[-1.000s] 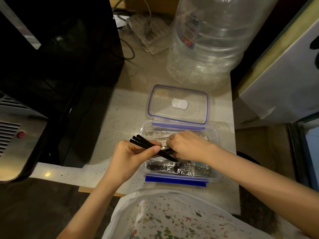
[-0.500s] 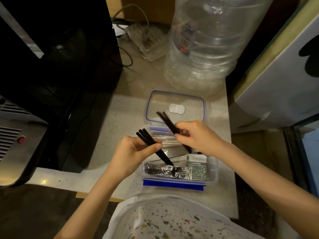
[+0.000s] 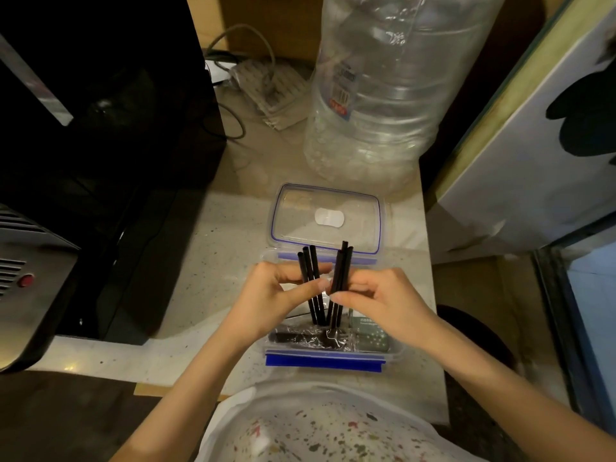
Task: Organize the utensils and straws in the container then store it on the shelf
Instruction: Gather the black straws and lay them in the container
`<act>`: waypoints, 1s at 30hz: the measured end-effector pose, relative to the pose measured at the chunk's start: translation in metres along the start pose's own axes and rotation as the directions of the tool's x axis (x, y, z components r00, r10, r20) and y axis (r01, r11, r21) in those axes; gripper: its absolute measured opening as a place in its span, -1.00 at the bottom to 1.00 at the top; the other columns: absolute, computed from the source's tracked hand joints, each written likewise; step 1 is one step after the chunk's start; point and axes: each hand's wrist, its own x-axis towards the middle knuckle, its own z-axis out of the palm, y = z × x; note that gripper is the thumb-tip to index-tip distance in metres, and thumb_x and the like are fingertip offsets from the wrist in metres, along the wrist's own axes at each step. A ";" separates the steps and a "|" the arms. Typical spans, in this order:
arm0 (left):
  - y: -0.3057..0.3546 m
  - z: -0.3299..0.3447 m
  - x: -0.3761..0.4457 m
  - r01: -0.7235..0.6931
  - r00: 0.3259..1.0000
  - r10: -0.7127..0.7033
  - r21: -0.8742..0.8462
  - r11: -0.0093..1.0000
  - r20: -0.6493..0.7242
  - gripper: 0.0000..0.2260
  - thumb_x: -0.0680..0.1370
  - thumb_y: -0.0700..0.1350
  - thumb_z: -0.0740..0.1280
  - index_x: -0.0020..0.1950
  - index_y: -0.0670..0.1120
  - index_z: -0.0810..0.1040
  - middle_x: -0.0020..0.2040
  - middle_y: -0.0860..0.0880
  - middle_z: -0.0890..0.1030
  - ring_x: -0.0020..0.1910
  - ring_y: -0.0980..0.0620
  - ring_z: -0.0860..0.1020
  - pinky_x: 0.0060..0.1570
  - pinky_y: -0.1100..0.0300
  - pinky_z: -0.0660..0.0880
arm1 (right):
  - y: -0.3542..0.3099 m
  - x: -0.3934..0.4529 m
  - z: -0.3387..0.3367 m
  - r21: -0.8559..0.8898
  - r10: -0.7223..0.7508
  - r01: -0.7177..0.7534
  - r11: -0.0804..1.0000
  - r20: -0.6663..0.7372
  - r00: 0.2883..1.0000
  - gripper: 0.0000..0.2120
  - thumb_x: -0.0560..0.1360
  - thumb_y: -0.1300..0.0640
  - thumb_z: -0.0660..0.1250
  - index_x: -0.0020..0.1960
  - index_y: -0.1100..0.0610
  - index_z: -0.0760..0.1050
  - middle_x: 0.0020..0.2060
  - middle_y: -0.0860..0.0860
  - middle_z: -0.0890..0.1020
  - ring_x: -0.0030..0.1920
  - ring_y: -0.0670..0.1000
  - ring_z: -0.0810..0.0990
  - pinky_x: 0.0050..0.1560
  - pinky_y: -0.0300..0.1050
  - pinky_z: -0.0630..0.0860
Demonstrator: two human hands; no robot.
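Note:
A clear plastic container [image 3: 325, 359] with blue clips sits on the counter in front of me. Its clear lid [image 3: 293, 208] lies flat just behind it. My left hand [image 3: 266, 301] pinches three black straws [image 3: 308, 265] nearly upright over the container. My right hand [image 3: 383, 305] pinches another bunch of black straws [image 3: 342, 265] right beside them, lower ends close together. Inside the container lie wrapped black plastic utensils [image 3: 300, 338] and a small green packet [image 3: 370, 335].
A big clear water bottle [image 3: 376, 95] stands behind the lid. A black appliance [image 3: 100, 145] fills the left side, with a power strip and cables [image 3: 266, 88] behind. A white panel [image 3: 533, 161] rises on the right. The counter edge runs just below the container.
Both hands lifted the straw bunches from a slant to nearly upright and brought them together over the container. The right hand's bunch came out of the container a second ago.

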 end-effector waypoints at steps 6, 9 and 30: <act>-0.006 0.008 0.000 0.008 1.000 -0.006 -0.127 0.992 0.015 -0.75 0.38 -0.15 0.37 0.05 -0.10 0.61 0.00 -0.02 0.67 0.02 0.16 0.63 0.04 0.38 0.51 | 0.001 0.001 0.006 -0.051 -0.041 0.040 0.998 -0.019 0.999 -0.83 0.44 0.24 0.39 0.03 0.16 0.62 -0.09 0.03 0.71 -0.11 -0.11 0.67 -0.06 -0.23 0.59; -0.008 0.011 0.000 0.011 0.999 -0.003 -0.211 0.977 0.040 -0.70 0.36 -0.10 0.34 0.07 -0.11 0.60 0.03 -0.03 0.67 0.06 0.11 0.62 0.11 0.28 0.53 | 0.002 0.001 0.009 -0.119 -0.076 0.072 0.990 -0.032 0.997 -0.90 0.44 0.23 0.39 -0.07 0.14 0.64 -0.26 0.00 0.69 -0.26 -0.08 0.65 -0.21 -0.20 0.57; -0.023 0.004 -0.005 0.015 0.999 -0.002 -0.250 0.968 0.051 -0.81 0.45 -0.09 0.24 -0.02 -0.05 0.60 -0.01 0.09 0.66 0.09 0.16 0.60 0.06 0.42 0.47 | 0.024 0.038 -0.010 -0.612 0.146 0.052 0.789 0.269 0.952 -0.81 0.49 0.15 0.32 0.08 0.05 0.61 -0.05 0.03 0.69 -0.06 -0.01 0.61 0.02 -0.04 0.54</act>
